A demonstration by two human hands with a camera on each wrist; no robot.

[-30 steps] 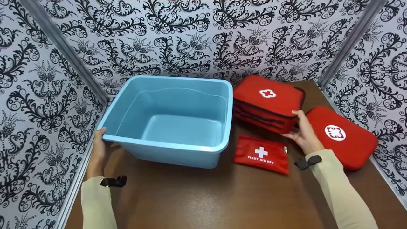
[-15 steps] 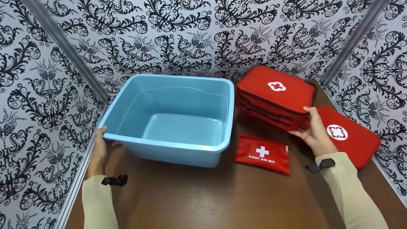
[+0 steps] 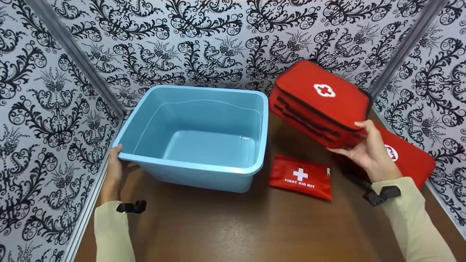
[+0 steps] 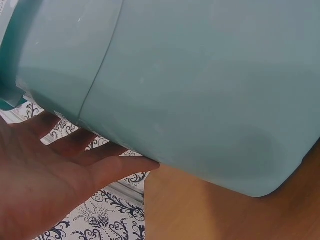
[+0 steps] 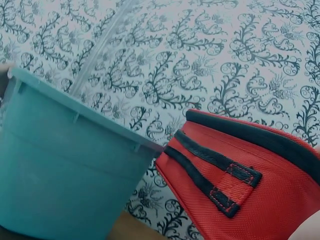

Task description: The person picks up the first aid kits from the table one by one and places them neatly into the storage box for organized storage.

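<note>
My right hand (image 3: pixel 371 153) grips a thick red first aid bag (image 3: pixel 324 103) by its near right corner, thumb on the top edge and fingers below. The bag is tilted and raised above the table, its left end close to the rim of a light blue plastic tub (image 3: pixel 204 165). In the right wrist view the bag's black handle strap (image 5: pixel 215 172) faces the camera. My left hand (image 3: pixel 113 169) holds the tub's front left corner, thumb at the rim. In the left wrist view, fingers (image 4: pixel 120 167) lie along the tub's outer wall.
A flat red pouch (image 3: pixel 300 178) marked FIRST AID KIT lies on the brown table (image 3: pixel 225 225) right of the tub. A second red case (image 3: pixel 411 156) lies at the far right, partly behind my right hand. Patterned walls (image 3: pixel 204 40) enclose the back and sides.
My right hand has lifted the first aid bag up and to the right, tilting it so its left end rises. It now covers more of the red case. The left hand and tub stay put.
</note>
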